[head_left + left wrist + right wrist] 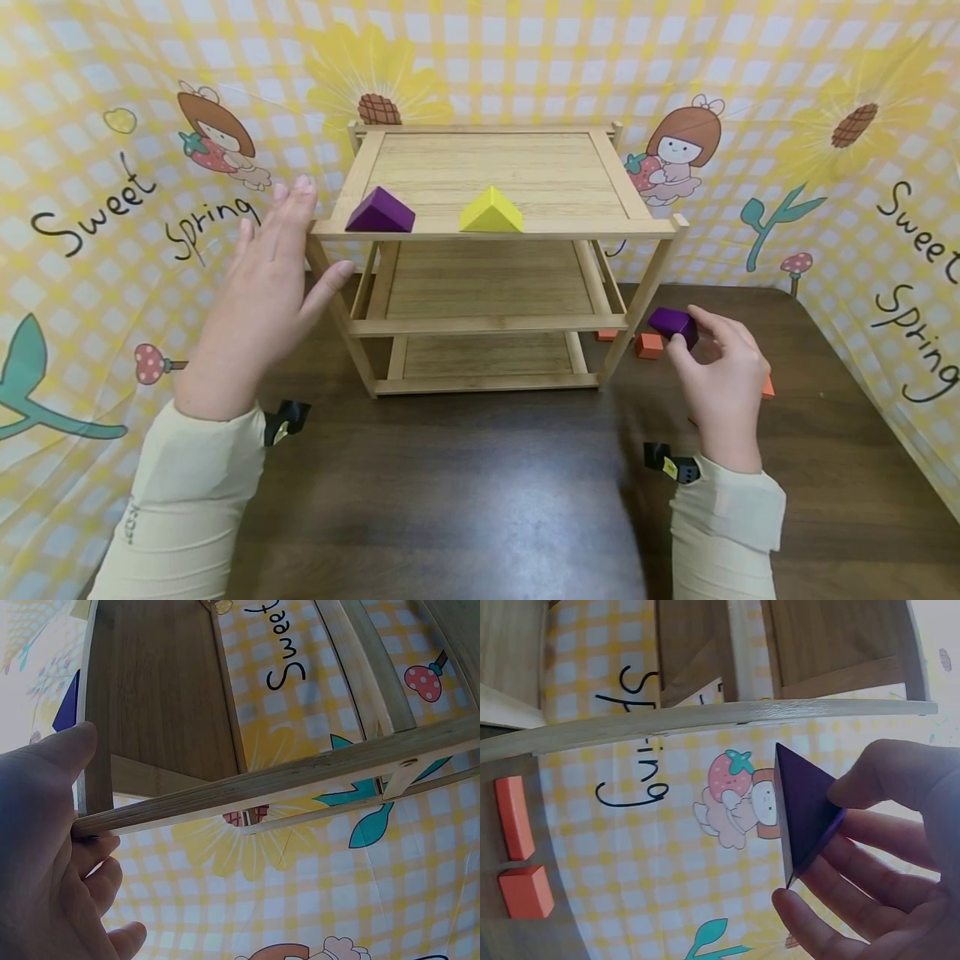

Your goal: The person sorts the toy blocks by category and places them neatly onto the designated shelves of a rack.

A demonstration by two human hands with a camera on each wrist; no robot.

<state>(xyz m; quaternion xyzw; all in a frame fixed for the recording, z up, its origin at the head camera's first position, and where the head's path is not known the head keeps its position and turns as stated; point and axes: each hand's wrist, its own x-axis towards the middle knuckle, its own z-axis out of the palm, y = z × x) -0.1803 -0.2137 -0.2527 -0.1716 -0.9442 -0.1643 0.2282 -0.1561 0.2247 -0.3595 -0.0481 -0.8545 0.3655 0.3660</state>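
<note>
A wooden three-tier shelf [480, 323] stands at the middle of the table. On the front edge of its top board sit a purple triangular block [381, 210] at the left and a yellow triangular block [492, 210] near the centre. My left hand [258, 287] rests at the shelf's front left corner, fingers extended; in the left wrist view the thumb [75, 746] lies against the wooden edge. Right of the shelf, my right hand [723, 375] pinches another purple triangular block [806, 814] between thumb and fingers, held above the table.
Behind the shelf's right leg, orange blocks lie on the dark table [465, 492], among them an orange cube [648, 346]. Another orange block [768, 386] is partly hidden by the right hand. A yellow checked cloth [525, 58] surrounds the table's back and sides.
</note>
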